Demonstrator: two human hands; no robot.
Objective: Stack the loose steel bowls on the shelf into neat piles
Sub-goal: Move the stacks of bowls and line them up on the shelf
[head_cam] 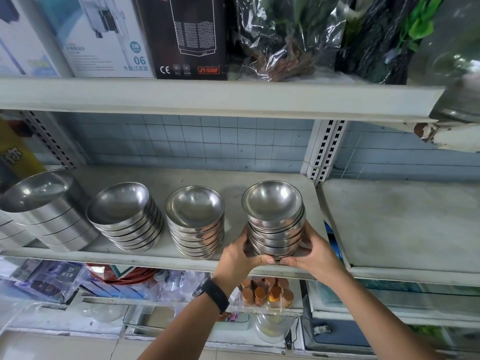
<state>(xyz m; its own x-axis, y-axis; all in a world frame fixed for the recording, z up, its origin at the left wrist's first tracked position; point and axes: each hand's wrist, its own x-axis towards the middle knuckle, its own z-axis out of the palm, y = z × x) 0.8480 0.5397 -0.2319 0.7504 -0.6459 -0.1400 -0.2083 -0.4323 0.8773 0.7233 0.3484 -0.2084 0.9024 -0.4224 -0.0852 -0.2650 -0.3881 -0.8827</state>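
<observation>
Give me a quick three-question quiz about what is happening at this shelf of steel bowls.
1. True or false: the left hand and the right hand both grip one pile of round steel bowls.
2. Where is that pile in the row on the grey metal shelf? A far left, B middle, C far right.
3. Fill in: the black watch is worn on the ___ wrist.
Key: 1 true; 2 C; 3 left.

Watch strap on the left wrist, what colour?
Black. The watch strap shows best in the head view, the only one.
</observation>
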